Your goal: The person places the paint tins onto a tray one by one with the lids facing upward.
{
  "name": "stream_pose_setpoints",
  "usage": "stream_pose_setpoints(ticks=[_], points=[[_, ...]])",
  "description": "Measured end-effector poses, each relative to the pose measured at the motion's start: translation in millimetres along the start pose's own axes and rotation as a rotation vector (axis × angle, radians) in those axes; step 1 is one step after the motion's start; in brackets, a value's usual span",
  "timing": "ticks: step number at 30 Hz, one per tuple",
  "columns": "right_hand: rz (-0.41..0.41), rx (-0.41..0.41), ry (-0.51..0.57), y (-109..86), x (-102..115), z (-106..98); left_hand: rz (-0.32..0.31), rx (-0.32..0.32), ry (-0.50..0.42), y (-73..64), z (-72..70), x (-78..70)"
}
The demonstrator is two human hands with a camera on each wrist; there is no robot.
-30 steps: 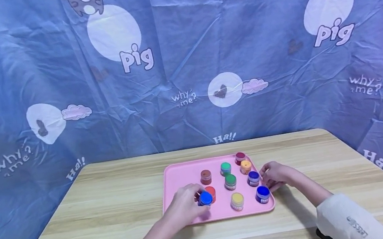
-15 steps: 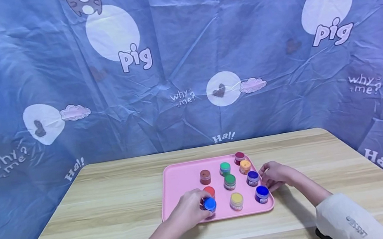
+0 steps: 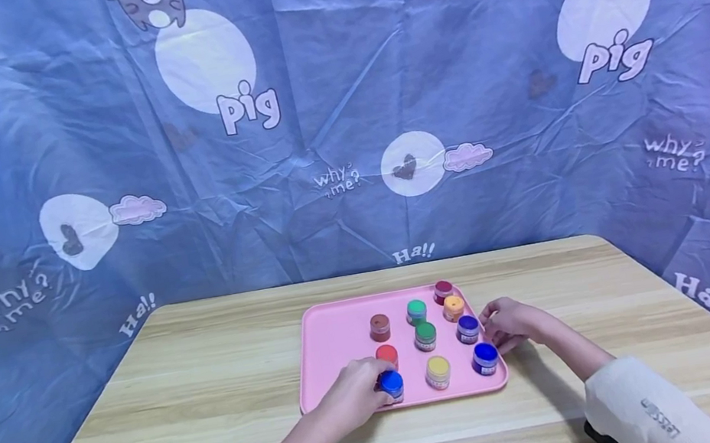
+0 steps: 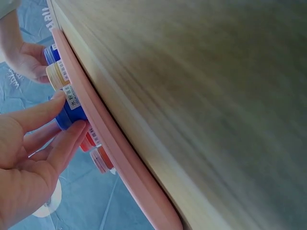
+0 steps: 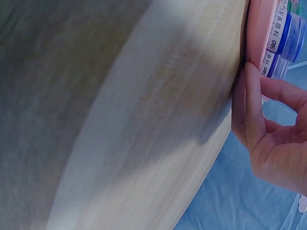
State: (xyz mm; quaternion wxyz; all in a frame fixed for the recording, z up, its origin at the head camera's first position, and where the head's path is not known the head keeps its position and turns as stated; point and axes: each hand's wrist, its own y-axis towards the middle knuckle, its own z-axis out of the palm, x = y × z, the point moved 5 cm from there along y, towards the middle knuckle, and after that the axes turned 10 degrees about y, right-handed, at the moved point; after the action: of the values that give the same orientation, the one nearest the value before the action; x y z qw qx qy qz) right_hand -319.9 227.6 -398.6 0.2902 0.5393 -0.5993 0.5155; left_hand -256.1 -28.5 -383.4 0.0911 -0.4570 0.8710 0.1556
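Observation:
My left hand pinches a blue-lidded paint jar upright at the front of the pink tray, between thumb and fingers. In the left wrist view the jar appears down at the tray. A red paint jar sits just behind it, and a yellow jar stands to its right. My right hand grips the tray's right edge, fingertips at its rim and outer wall in the right wrist view. Two dark blue jars stand beside that hand.
Elsewhere on the tray are a brown jar, two green jars, an orange jar and a dark red jar. The wooden table extends around it. A blue printed cloth hangs behind.
My left hand has brought the blue jar forward and down, from beside the red jar to the tray's front, uncovering the red jar. The right hand has stayed at the tray's edge.

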Motion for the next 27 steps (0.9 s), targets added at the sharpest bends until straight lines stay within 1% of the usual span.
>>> stream_pose_setpoints(ticks=[13, 19, 21, 23, 25, 27], points=[[-0.005, -0.001, 0.006, -1.0, -0.3, 0.2, -0.007, 0.012, 0.015, 0.6, 1.7, 0.6], [-0.003, 0.004, 0.000, -1.4, -1.6, 1.0, -0.026, 0.026, -0.022, -0.3, 0.1, 2.8], [-0.002, 0.016, -0.015, -2.9, -2.0, 1.0, -0.030, 0.025, -0.043, -1.4, -3.1, 5.2], [0.000, 0.036, -0.040, -4.8, -1.7, -0.3, -0.038, 0.020, -0.054, -2.7, -9.7, 9.1], [-0.007, 0.055, -0.067, -6.0, 0.6, -3.7, -0.045, 0.014, -0.060, -3.2, -19.6, 14.7], [-0.027, 0.071, -0.091, -6.6, 6.0, -8.6, -0.054, 0.000, -0.041, -1.9, -33.0, 21.4]])
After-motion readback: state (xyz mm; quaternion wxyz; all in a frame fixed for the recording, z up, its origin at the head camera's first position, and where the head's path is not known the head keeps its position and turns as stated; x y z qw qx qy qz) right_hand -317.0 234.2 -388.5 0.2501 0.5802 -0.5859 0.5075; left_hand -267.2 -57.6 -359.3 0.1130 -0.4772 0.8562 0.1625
